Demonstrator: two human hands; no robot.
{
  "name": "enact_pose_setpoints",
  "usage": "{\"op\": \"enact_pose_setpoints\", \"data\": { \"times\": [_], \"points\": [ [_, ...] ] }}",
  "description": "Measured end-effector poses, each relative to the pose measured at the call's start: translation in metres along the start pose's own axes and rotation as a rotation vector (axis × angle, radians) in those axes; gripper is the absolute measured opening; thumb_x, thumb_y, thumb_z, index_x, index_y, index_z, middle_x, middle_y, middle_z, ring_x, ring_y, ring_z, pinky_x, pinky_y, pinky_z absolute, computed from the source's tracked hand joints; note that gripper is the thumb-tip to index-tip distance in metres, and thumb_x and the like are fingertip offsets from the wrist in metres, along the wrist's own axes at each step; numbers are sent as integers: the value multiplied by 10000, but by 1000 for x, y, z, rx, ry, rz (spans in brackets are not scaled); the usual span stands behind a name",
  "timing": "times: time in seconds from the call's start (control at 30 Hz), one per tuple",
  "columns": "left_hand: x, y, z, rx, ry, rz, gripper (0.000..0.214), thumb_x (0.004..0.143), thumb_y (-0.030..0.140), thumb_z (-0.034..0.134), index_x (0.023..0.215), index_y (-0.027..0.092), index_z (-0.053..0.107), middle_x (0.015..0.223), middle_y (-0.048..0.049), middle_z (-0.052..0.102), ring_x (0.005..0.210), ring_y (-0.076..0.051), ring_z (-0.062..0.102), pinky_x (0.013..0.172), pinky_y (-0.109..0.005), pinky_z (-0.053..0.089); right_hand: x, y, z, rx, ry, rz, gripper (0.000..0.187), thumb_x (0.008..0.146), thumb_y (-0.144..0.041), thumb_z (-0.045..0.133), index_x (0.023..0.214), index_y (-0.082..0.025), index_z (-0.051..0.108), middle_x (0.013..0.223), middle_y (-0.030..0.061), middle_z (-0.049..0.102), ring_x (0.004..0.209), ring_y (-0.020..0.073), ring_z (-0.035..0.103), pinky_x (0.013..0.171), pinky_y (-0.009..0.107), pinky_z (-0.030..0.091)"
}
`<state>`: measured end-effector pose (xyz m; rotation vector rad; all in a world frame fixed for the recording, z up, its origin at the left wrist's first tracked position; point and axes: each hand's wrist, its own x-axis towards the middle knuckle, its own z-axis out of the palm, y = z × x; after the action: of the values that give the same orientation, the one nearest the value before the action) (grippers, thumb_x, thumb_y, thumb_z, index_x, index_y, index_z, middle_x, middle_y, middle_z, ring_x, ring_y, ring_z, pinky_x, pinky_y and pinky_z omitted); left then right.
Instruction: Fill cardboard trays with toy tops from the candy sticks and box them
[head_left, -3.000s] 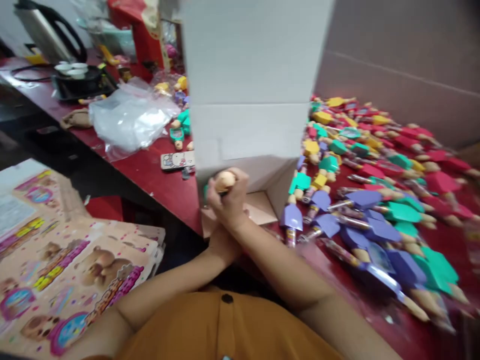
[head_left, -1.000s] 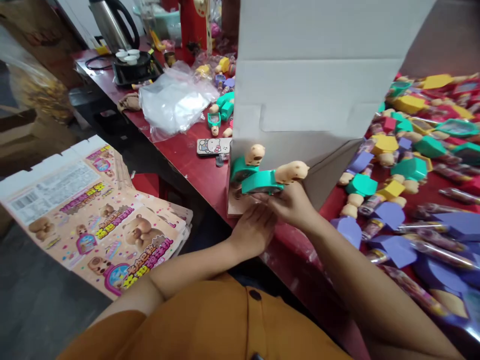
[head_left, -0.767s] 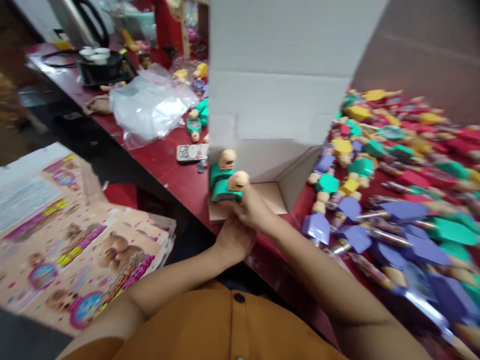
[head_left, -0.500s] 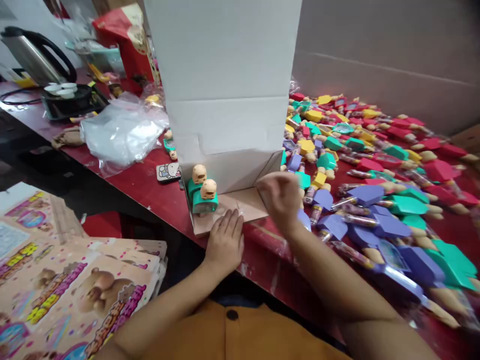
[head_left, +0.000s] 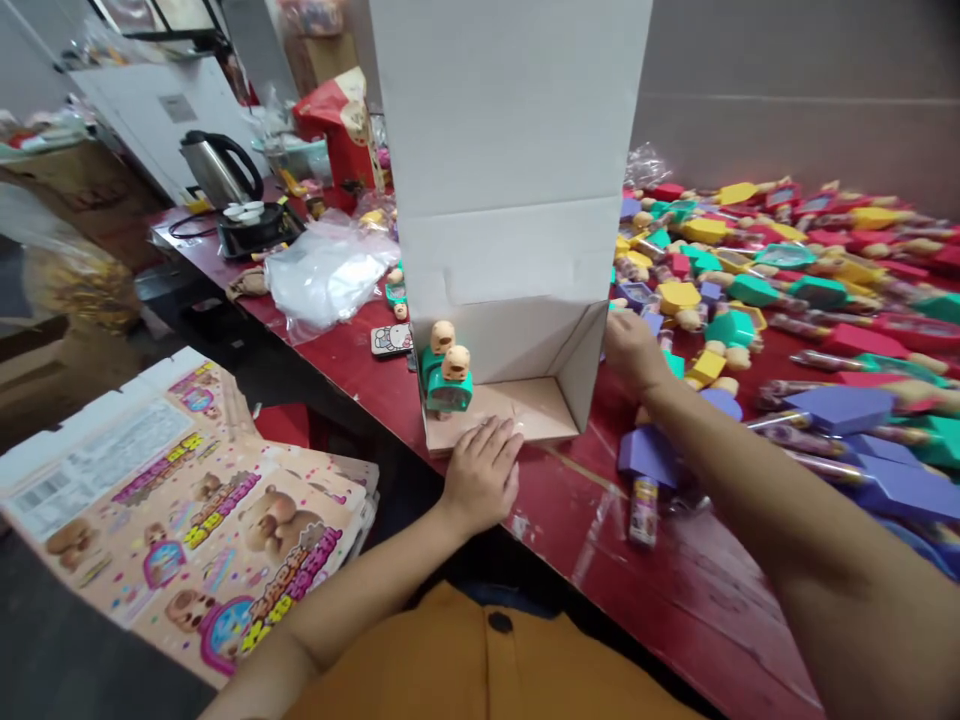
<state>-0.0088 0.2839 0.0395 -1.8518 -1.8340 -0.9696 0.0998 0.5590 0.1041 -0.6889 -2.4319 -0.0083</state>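
A tall white cardboard display box (head_left: 510, 150) stands open toward me on the red table (head_left: 660, 600). Two teal toys with tan bear heads (head_left: 448, 372) stand at the left end of its brown floor flap (head_left: 529, 408). My left hand (head_left: 484, 478) lies flat on the flap's front edge, fingers stretched out. My right hand (head_left: 634, 350) reaches right of the box into a pile of coloured toys (head_left: 787, 310); its fingers are hidden among them.
Flat printed cartons (head_left: 187, 500) are stacked at lower left. A clear plastic bag (head_left: 326, 275), a phone (head_left: 391, 340), a kettle (head_left: 217, 170), a tray of cups (head_left: 251, 222) and a red package (head_left: 341, 125) sit at the table's left. A grey cardboard wall (head_left: 810, 100) stands behind the toys.
My right hand set the second teal toy next to the first inside the box, let go, and moved right to the toy pile. My left hand spread flat on the flap.
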Motion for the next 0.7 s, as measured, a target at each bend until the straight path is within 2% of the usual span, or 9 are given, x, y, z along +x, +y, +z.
{"op": "enact_pose_setpoints", "data": {
  "times": [0.1,0.2,0.3,0.4,0.47,0.5,0.53,0.6,0.7],
  "points": [
    [2,4,-6,-152,82,-23,285,834,129,491,1110,127,562,1215,-114,593,1208,-259,490,988,-433,436,-25,-3,-56,21,276,99,288,908,-385,389,908,-177,587,895,136,617,904,267,570,831,454,451],
    [10,18,-10,-462,186,-71,288,829,67,500,1099,157,542,1194,-120,571,1214,-212,487,1020,-390,434,-49,-22,-114,209,615,141,214,879,-404,493,872,-234,624,753,54,594,758,234,596,736,431,478],
    [24,39,-7,-887,70,-128,492,820,216,618,1264,183,409,1330,-168,448,1271,-235,435,1049,-419,414,-65,-56,-142,590,833,163,218,831,-451,575,819,-247,652,651,16,527,598,177,549,619,382,484],
    [36,58,-4,-1413,-377,-255,759,773,362,692,1357,208,232,1383,-210,387,1228,-261,490,971,-407,486,-71,-92,-139,918,824,320,228,804,-485,618,867,-269,652,692,0,518,584,136,523,623,338,497],
    [39,66,-5,-1566,-685,-359,589,864,352,583,1339,199,270,1211,-171,561,975,-212,646,789,-340,568,-74,-110,-129,1088,765,454,230,793,-495,626,888,-286,621,716,-15,506,597,126,527,654,335,512],
    [38,67,-7,-1527,-729,-407,475,902,332,520,1314,188,330,1100,-134,625,860,-189,671,724,-317,572,-76,-117,-123,1149,716,523,268,782,-527,621,886,-281,599,731,-14,506,613,132,534,658,346,520],
    [37,67,-10,-1423,-685,-438,397,921,318,482,1281,176,393,1028,-107,654,806,-180,672,707,-313,568,-78,-123,-119,1195,656,584,338,764,-584,606,878,-268,576,755,-5,513,638,146,546,651,360,526],
    [32,62,-19,-1104,-447,-392,352,923,315,478,1234,152,469,1017,-92,666,856,-187,660,778,-324,553,-81,-133,-110,1252,503,675,478,703,-690,590,859,-242,528,834,28,535,731,183,572,632,378,531],
    [32,45,-47,-676,-189,-107,301,922,332,484,1134,128,547,1082,-101,650,1000,-187,613,892,-311,512,-79,-144,-97,1300,354,781,513,649,-668,659,824,-217,488,822,22,517,720,166,560,586,329,517]
  ]
}}
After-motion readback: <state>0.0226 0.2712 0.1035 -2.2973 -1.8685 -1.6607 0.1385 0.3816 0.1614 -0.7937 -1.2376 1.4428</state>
